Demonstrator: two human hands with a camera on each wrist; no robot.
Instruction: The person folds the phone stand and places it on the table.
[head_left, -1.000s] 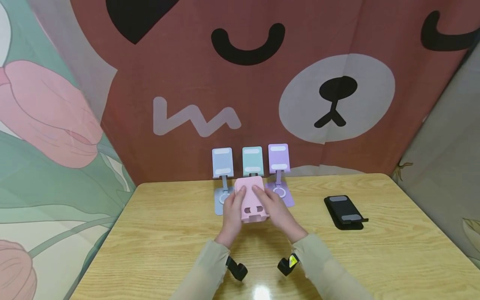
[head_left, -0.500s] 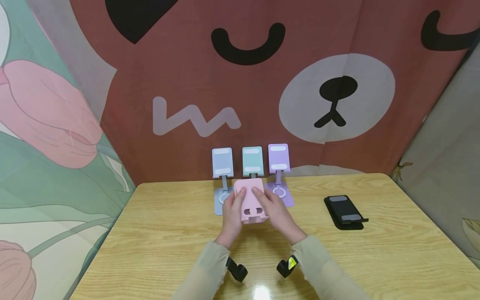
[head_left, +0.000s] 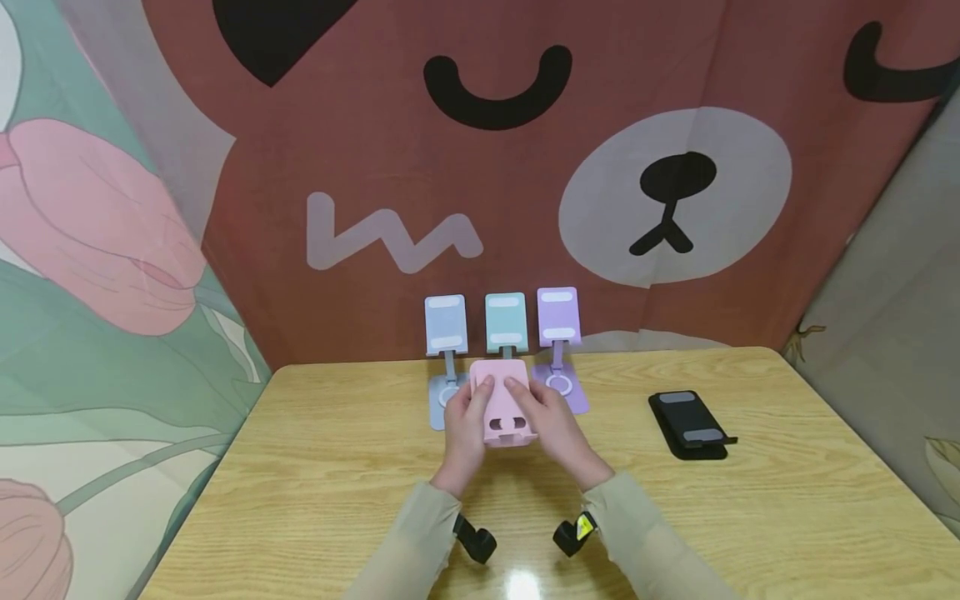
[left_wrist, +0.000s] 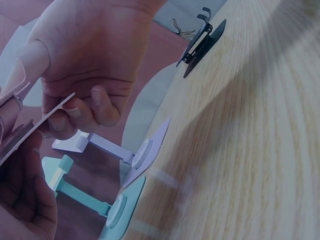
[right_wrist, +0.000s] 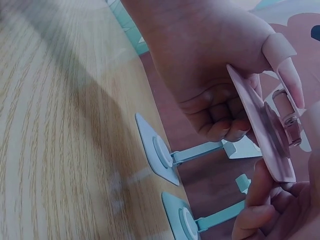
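Both hands hold a folded pink phone stand (head_left: 504, 404) above the table. The left hand (head_left: 465, 429) grips its left edge and the right hand (head_left: 555, 425) its right edge. Both thumbs lie on the front plate, above two cut-out slots. In the right wrist view, the pink stand's base plate (right_wrist: 257, 122) shows edge-on, with curled fingers under it and the hinge (right_wrist: 287, 117) beside it. Behind the hands stand three unfolded phone stands: blue (head_left: 446, 323), teal (head_left: 506, 321) and purple (head_left: 558, 315). The hands hide most of the teal one's lower part.
A folded black phone stand (head_left: 690, 423) lies on the wooden table (head_left: 315, 483), to the right of the hands. A curtain with a bear print (head_left: 375, 158) hangs behind the table's back edge. Black wrist cameras sit at both cuffs.
The pink stand's top edge has dipped slightly over the last second, with the thumbs still on its front plate. The other stands have not moved.
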